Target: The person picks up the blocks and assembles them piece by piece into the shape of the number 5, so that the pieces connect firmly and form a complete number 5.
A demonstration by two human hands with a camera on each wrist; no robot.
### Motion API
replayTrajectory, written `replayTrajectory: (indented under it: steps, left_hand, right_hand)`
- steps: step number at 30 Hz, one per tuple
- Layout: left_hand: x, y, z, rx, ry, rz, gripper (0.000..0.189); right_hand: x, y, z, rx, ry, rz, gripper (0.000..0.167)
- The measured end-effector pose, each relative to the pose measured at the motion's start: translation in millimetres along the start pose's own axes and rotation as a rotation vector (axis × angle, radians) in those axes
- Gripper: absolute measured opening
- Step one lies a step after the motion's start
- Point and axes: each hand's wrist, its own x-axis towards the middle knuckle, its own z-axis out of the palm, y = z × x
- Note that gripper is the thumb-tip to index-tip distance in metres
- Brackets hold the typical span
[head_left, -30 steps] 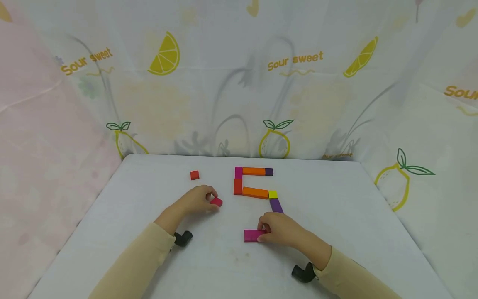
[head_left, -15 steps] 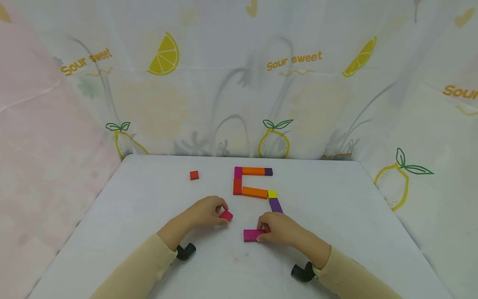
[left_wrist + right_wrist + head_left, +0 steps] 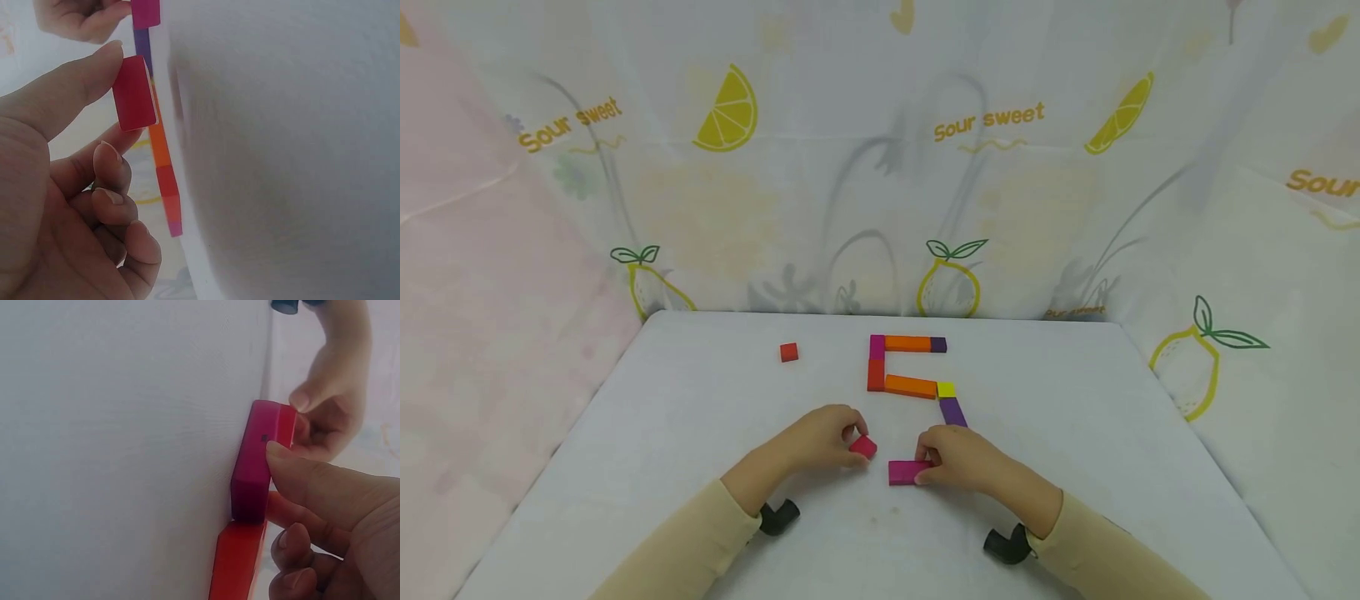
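Observation:
My left hand (image 3: 823, 437) pinches a small red block (image 3: 134, 94) between thumb and index finger, held just above the table. Left of my right hand (image 3: 964, 460) sticks out a magenta block (image 3: 904, 472), lying flat on the table with thumb and fingers pinching it. The red block is close to its left end, with a narrow gap in the head view. An orange-red block (image 3: 237, 559) stands against the magenta block's other end in the right wrist view; the right hand hides it in the head view. A purple block (image 3: 953, 412) runs up from behind the right hand.
A yellow block (image 3: 946, 390) joins the purple one to an orange block (image 3: 911, 386). From there a red block (image 3: 876, 375), a magenta one (image 3: 877, 347), another orange (image 3: 907, 343) and a dark purple block (image 3: 938, 344) continue the line. One red cube (image 3: 788, 352) lies apart.
My left hand has moved right and toward the front edge, bringing the red block near the magenta block. The right hand has stayed in place, still holding the magenta block.

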Motion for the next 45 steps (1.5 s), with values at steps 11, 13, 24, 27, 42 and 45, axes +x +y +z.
replayTrajectory:
  steps: [11, 13, 24, 27, 42, 45]
  left_hand:
    - [-2.7, 10.0, 3.4, -0.010, -0.029, 0.019, 0.035]
    - [-3.1, 12.0, 4.0, -0.015, -0.039, 0.020, 0.035]
    - [-2.9, 16.4, 7.8, 0.021, -0.046, 0.016, 0.036]
    - [-2.7, 16.7, 8.5, 0.026, -0.047, 0.025, 0.035]
    - [-1.6, 11.4, 9.0, 0.013, -0.054, -0.016, 0.037]
    - [-1.8, 10.4, 6.5, -0.010, -0.062, -0.024, 0.036]
  right_hand:
    - [0.1, -1.8, -1.9, 0.007, -0.006, 0.004, 0.020]
    - [0.1, -1.8, -2.1, 0.007, -0.006, 0.002, 0.020]
    - [0.8, -0.3, -1.9, 0.017, -0.002, -0.008, 0.020]
    - [1.4, 0.3, -1.4, 0.011, 0.000, -0.010, 0.020]
    - [2.0, 1.6, -0.8, 0.000, -0.001, -0.016, 0.020]
    - [1.9, 1.2, -1.2, 0.001, -0.001, -0.017, 0.020]
